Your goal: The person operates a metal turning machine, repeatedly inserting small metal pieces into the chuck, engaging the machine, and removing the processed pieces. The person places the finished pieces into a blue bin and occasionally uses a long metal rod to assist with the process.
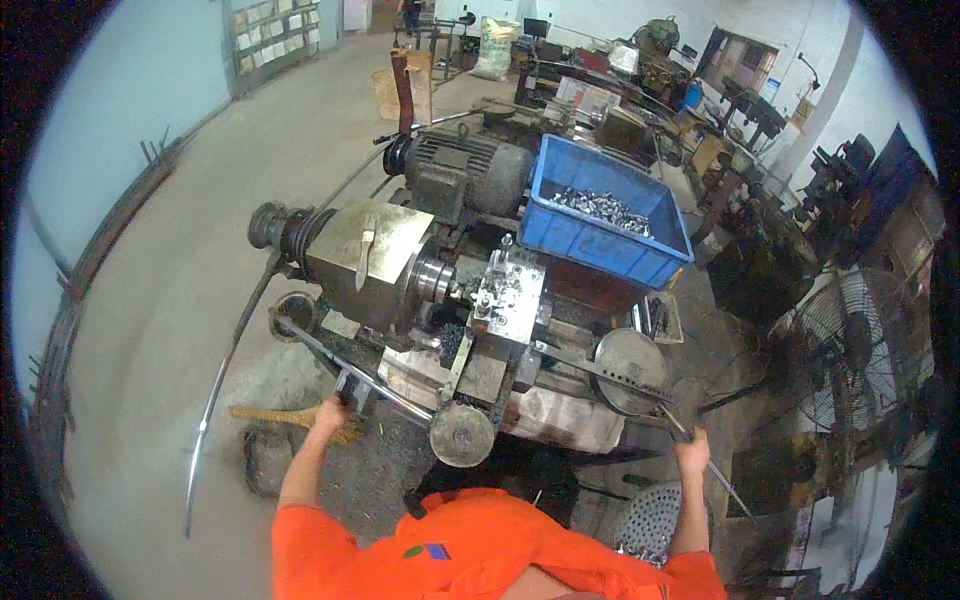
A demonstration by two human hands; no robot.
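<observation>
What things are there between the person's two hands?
In the head view, a round metal disc and the machine's pale, stained lower panel lie between the left hand and the right hand.

My remote feed puts me in a metalworking shop. I can tell by the grimy lathe-like machine (430,283) on the grey floor (150,330), the ribbed electric motor (470,160) along its far edge, and the blue crate (585,240) by its far right corner, heaped with small metal parts (605,208). I also see a large caged fan (845,350) and, farther back, a green machine (656,38).
</observation>
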